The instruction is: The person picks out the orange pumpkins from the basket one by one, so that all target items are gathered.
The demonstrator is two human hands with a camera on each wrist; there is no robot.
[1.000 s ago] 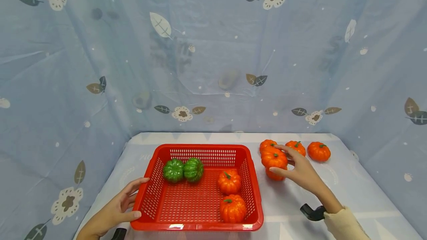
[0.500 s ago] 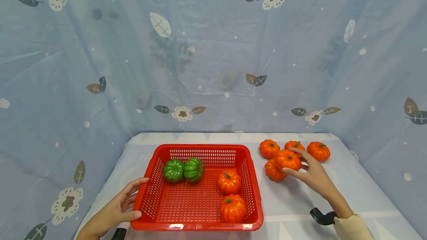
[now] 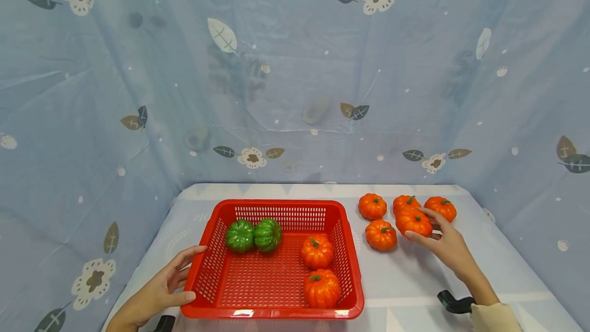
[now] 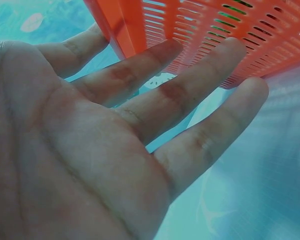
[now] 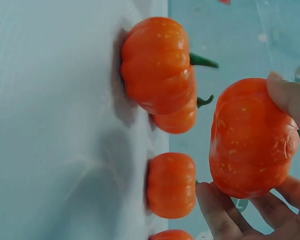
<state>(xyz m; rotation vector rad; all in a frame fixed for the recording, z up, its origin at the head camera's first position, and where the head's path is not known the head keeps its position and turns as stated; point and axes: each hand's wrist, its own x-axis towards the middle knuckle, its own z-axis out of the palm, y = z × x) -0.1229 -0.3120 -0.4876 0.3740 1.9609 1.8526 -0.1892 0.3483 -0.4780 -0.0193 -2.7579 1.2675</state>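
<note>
My right hand (image 3: 444,245) holds a small orange pumpkin (image 3: 412,222) with a green stem, fingers and thumb around its sides. In the right wrist view the held pumpkin (image 5: 252,137) hangs above the white surface, apart from the pumpkins behind it. My left hand (image 3: 156,291) rests against the left side of a red plastic basket (image 3: 272,313), thumb and index fingertip touching it. The left wrist view shows that hand's fingers (image 4: 185,102) nearly straight beneath the perforated basket wall (image 4: 205,30). Two green pumpkins (image 3: 253,235) and two orange pumpkins (image 3: 321,288) lie in the basket.
Right of the basket several orange pumpkins stand on the pale tablecloth: one in front (image 3: 381,235), one behind it (image 3: 372,206), others (image 3: 440,209) farther right. A blue patterned cloth (image 3: 295,91) hangs at the back and both sides.
My right hand has carried the held pumpkin to the right, away from above the front-left pumpkin, which now shows fully. The left hand and basket have stayed put.
</note>
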